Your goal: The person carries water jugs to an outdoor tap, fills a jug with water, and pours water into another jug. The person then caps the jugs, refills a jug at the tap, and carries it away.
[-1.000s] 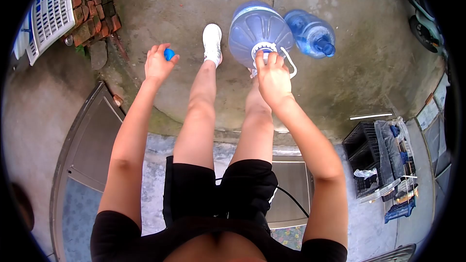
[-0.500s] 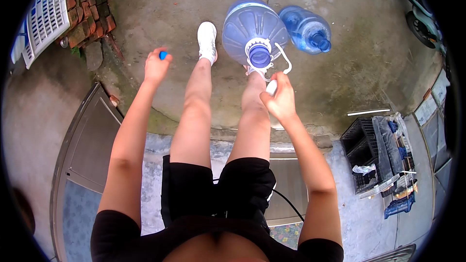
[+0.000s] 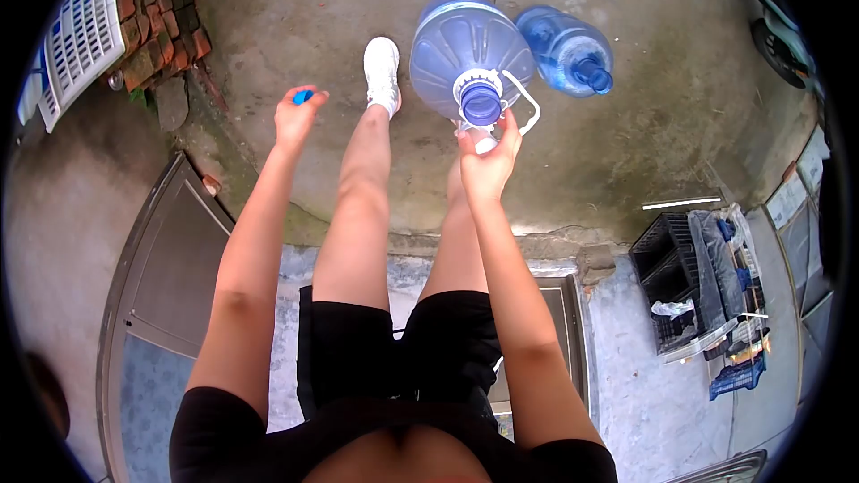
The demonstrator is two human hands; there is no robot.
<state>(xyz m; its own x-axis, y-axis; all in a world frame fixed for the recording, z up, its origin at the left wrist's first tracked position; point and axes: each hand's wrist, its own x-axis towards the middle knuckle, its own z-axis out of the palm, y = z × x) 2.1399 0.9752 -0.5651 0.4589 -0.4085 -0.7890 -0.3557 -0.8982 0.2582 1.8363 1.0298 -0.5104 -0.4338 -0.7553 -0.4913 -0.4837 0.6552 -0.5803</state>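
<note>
A large blue water jug (image 3: 470,45) stands upright on the ground, its neck (image 3: 481,104) uncapped and facing me. A white collar and a white carry handle (image 3: 534,109) sit around that neck. My right hand (image 3: 488,161) is just below the neck, fingertips close to it. Between its thumb and fingers shows a small white object (image 3: 485,145) whose kind I cannot make out. Off to the left, my left hand (image 3: 295,121) is closed on a blue bottle cap (image 3: 303,97), apart from the jug.
A second blue water jug (image 3: 573,54) lies tilted beside the first. My white shoe (image 3: 381,72) is left of the large jug. Stacked bricks (image 3: 157,27) and a white plastic basket (image 3: 85,36) are at far left. A black crate (image 3: 662,259) stands at right.
My right hand has moved up and left to the large jug's neck, bringing the small white object with it. My left hand has turned slightly, keeping the blue cap.
</note>
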